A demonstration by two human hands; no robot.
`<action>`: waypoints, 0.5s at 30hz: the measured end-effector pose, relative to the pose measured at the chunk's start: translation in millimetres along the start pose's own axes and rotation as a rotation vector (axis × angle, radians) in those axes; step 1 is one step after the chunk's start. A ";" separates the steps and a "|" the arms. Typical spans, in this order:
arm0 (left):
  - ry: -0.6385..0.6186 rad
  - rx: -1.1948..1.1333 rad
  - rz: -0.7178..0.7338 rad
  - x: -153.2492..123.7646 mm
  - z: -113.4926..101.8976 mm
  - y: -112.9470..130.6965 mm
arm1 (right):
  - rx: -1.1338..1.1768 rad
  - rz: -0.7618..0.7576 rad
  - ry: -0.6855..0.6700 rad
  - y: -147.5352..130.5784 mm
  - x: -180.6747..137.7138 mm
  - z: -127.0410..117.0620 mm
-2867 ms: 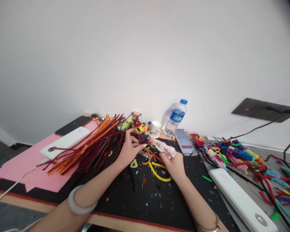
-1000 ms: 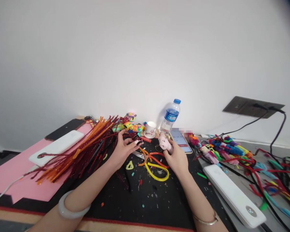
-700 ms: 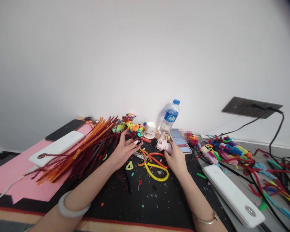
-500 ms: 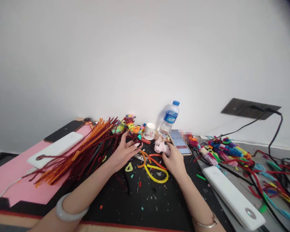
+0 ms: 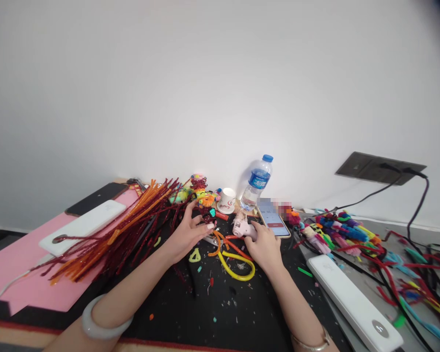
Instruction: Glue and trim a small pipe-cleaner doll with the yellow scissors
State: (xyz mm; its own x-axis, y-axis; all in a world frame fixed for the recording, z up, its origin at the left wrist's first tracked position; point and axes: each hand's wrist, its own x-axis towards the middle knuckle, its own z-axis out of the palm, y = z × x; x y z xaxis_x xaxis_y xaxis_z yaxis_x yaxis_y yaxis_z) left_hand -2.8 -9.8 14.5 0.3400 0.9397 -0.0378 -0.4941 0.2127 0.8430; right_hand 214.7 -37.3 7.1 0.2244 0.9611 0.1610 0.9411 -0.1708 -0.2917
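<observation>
My left hand (image 5: 190, 235) is spread, fingers apart. Its thumb and fingertips are beside a small dark red fuzzy piece with a teal bit (image 5: 212, 213); whether they touch it I cannot make out. A pale pink glue gun (image 5: 244, 228) lies on the black mat (image 5: 242, 313), and my right hand (image 5: 264, 247) has its fingers closed around the rear end. Between the hands, a yellow pipe cleaner (image 5: 238, 277) forms a loop, with orange pipe cleaners (image 5: 216, 242) beside it. A pale green triangular loop (image 5: 194, 255) rests near my left wrist.
Red and orange pipe cleaners (image 5: 124, 230) are heaped at left over a white device (image 5: 84, 227). Behind my hands stand a paper cup (image 5: 227, 199), a water bottle (image 5: 258, 181) and a phone (image 5: 275, 220). At right are another white device (image 5: 352, 298), colourful fuzzy pieces (image 5: 344, 230) and cables.
My right hand has tilted slightly and its fingers have shifted on the glue gun. My left fingers have moved a little around the dark red piece.
</observation>
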 end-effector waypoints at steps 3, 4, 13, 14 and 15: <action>-0.019 0.005 0.006 -0.2 0.3 -0.8 | 0.015 0.000 -0.003 -0.8 -0.6 -1.8; -0.028 0.007 0.008 -0.3 0.2 -1.2 | 0.020 -0.004 -0.003 -1.0 -0.9 -2.4; -0.019 0.019 0.050 0.8 -4.3 -1.1 | 0.024 -0.011 -0.003 1.0 -0.6 -3.4; -0.015 0.020 0.056 1.1 -4.8 -0.8 | 0.020 -0.013 0.006 0.9 -0.6 -3.3; -0.011 0.021 0.061 1.2 -5.2 -0.5 | 0.015 -0.016 0.017 0.7 -0.5 -3.2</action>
State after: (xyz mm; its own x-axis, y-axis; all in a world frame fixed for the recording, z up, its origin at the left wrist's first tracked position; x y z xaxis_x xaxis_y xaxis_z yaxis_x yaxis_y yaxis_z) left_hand -6.4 -7.4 11.2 0.3189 0.9476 0.0196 -0.4975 0.1498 0.8545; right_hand 216.0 -38.6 9.9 0.2140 0.9599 0.1812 0.9407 -0.1525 -0.3030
